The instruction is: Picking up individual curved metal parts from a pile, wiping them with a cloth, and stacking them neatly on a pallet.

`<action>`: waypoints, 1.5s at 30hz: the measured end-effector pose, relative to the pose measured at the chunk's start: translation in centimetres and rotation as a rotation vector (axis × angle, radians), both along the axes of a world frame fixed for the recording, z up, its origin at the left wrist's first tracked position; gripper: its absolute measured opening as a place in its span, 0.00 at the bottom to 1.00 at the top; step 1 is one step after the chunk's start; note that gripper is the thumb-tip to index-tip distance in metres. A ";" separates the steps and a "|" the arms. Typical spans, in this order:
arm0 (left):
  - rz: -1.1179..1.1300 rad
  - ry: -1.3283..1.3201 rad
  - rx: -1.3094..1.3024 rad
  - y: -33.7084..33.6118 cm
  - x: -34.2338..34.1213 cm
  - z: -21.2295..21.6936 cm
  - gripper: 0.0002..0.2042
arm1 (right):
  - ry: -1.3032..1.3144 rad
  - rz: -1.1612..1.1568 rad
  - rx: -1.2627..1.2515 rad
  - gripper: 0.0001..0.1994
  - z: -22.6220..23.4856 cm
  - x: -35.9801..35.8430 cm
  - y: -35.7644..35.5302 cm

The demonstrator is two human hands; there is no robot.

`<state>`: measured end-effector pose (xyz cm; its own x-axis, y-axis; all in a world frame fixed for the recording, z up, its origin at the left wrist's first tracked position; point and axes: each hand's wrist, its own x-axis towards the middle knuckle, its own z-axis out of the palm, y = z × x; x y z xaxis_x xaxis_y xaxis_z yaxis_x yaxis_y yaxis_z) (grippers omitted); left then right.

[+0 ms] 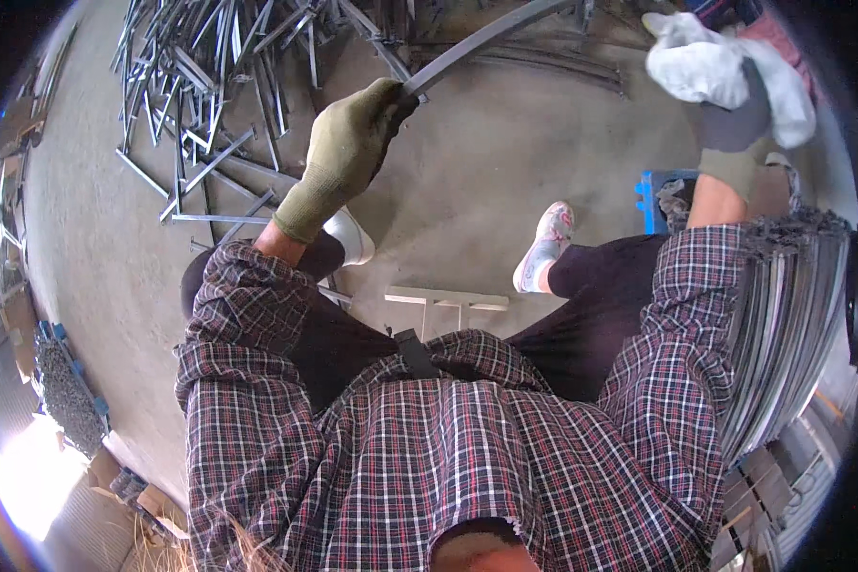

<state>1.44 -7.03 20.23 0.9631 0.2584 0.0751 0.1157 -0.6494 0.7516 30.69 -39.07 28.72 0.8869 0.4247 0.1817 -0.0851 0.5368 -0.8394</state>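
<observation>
My left hand [345, 148], in an olive work glove, is closed around the near end of a grey metal bar [486, 40]. From there the bar rises to the right and passes out of view at the top edge. At the upper right my right hand [737, 129], gloved in olive and dark grey, is wrapped in or holding a bunched white cloth [698, 69]. The cloth hides most of its fingers and also hangs down on the right side. The cloth and the bar are apart.
Welded metal frames lie in a tangled heap [229, 86] at the far left. A blue crate [650, 202] stands beyond my right knee. Stacked metal strips [782, 334] are beside my right arm. A pale T-shaped piece [446, 297] lies between my legs. Long bars [543, 65] rest on the floor ahead.
</observation>
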 end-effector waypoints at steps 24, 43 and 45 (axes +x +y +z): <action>-0.137 0.068 -0.058 -0.1 -0.1 0.9 0.11 | -0.189 -0.145 -0.293 0.08 -2.1 -3.1 4.2; -0.142 0.195 -0.052 0.0 0.2 0.2 0.12 | -0.257 -0.202 -0.450 0.09 -3.6 -5.8 6.5; -0.144 0.180 -0.052 0.0 0.3 0.0 0.11 | -0.267 -0.203 -0.455 0.10 -3.5 -6.0 6.6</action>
